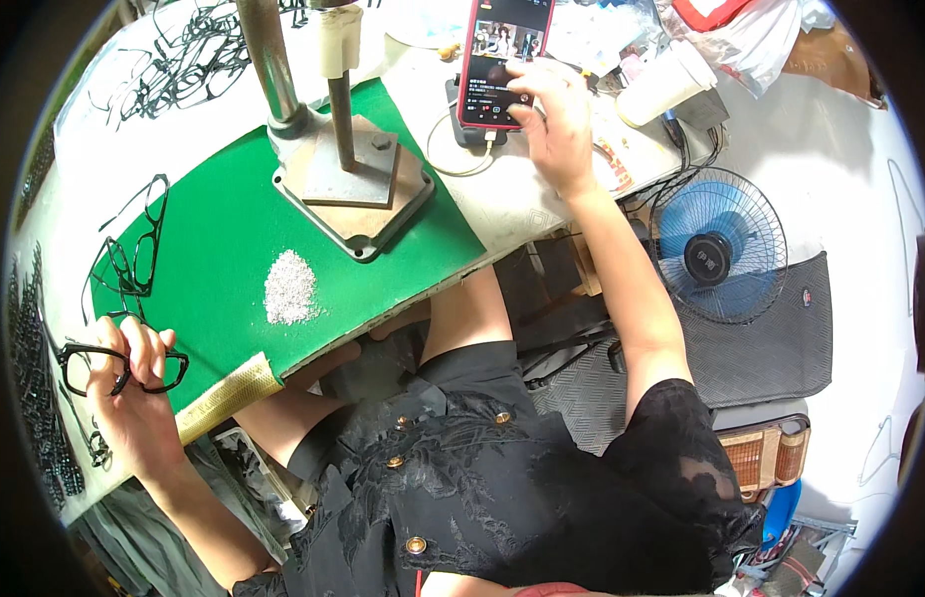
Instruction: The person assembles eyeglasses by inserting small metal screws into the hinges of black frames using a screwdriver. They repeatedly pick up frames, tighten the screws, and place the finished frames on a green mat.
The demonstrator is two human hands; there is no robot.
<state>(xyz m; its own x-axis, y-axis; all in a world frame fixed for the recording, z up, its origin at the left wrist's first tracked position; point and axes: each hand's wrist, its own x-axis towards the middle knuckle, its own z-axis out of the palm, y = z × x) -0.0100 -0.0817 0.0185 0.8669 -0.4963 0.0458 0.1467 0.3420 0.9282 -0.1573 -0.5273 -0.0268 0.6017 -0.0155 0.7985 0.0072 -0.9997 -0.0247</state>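
My left hand (pixel 142 413) is closed on a black eyeglass frame (pixel 79 348), gripping it around the bridge at the left edge of the green mat (pixel 209 229). Just beyond it, more black eyeglass frames (pixel 144 261) lie on the mat. At the top centre my right hand (pixel 557 124) reaches over the lit screen of a red-edged phone (pixel 479 72), fingers apart and holding nothing. Whether a fingertip touches the glass I cannot tell. The phone leans upright on a dark stand (pixel 472 132) with a pale cable plugged into its lower end. A heap of small whitish bits (pixel 290 289) sits mid-mat.
A metal hand press (pixel 353 189) with a thick column stands on the mat. Many black frames (pixel 184 60) are heaped at the back left. A gold strip (pixel 224 398) covers the near edge. Right are a white cup (pixel 671 85) and a blue-bladed fan (pixel 716 249).
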